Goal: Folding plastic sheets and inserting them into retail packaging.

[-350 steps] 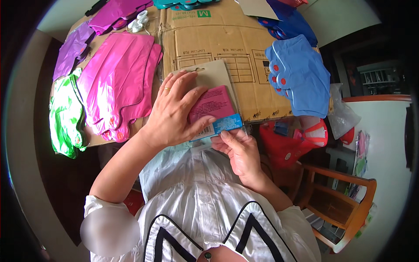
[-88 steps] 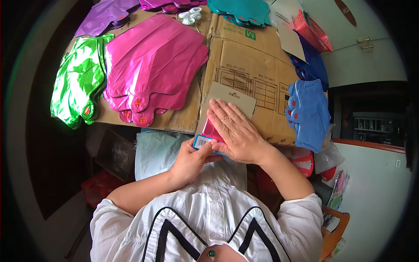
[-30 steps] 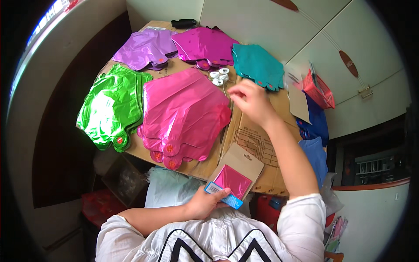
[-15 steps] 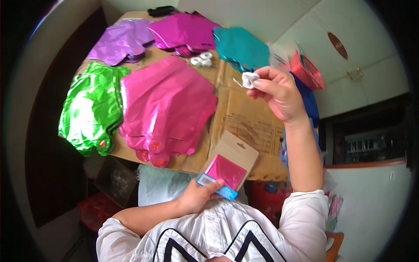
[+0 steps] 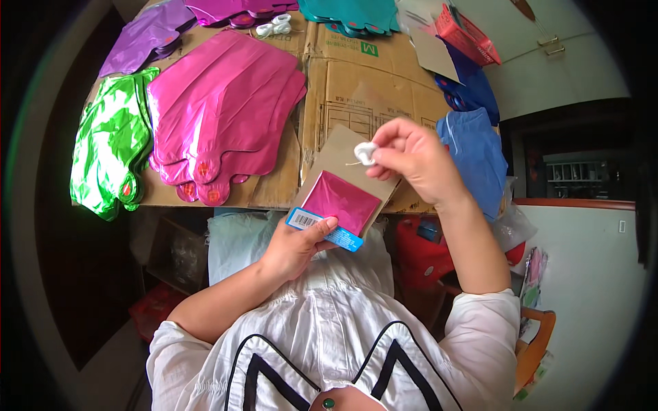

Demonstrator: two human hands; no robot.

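Note:
My left hand grips the lower edge of a brown backing card, its thumb lying over a blue label. On that card rests a folded square of shiny pink foil. Just above the card's right side, my right hand pinches a small white roll, and a thin loose end trails off it to the left. Beyond the card, to the left, a stack of large flat pink foil balloons lies on the cardboard-covered table.
Green foil balloons lie at the left. Purple, magenta and teal stacks line the back, beside several white rolls. Blue foil hangs over the right edge. A red basket stands at the back right.
My right hand has come down and left with the white roll, from near the teal stack to just over the card. The view has tilted lower. My left hand keeps its hold.

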